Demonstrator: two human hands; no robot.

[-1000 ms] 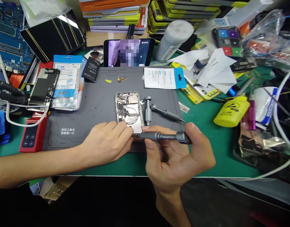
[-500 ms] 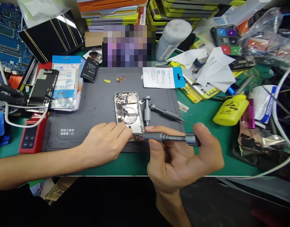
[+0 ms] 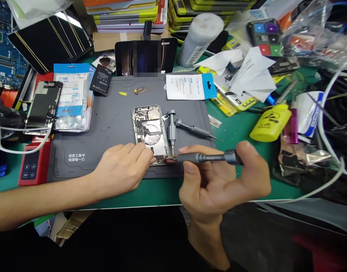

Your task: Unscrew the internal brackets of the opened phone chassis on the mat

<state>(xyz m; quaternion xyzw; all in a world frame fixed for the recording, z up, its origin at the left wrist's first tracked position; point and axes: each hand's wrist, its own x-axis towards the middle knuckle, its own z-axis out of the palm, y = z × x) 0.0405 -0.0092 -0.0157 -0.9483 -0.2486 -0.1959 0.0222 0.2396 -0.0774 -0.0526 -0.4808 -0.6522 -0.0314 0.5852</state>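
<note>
An opened phone body point(image 3: 148, 128) lies on a grey work mat point(image 3: 105, 128), its inner parts showing. My left hand point(image 3: 122, 168) rests on the mat with curled fingertips pressed against the phone's near left corner. My right hand point(image 3: 221, 181) is closed around a grey precision screwdriver point(image 3: 205, 157), held level with its tip at the phone's near right edge. Two more screwdrivers lie right of the phone, one upright on the mat point(image 3: 171, 130) and one slanted point(image 3: 197, 131).
A detached phone screen point(image 3: 43, 105) and a blue packet point(image 3: 71, 96) lie at the left, by a red device point(image 3: 34, 162). A propped phone point(image 3: 146, 56) stands behind the mat. Papers point(image 3: 187, 86), a yellow bottle point(image 3: 271, 122), cables and bags crowd the right side.
My right hand has slid rightward along the screwdriver, which has drawn back so only its tip meets the phone's edge. The view has shifted a little; my left hand stays put.
</note>
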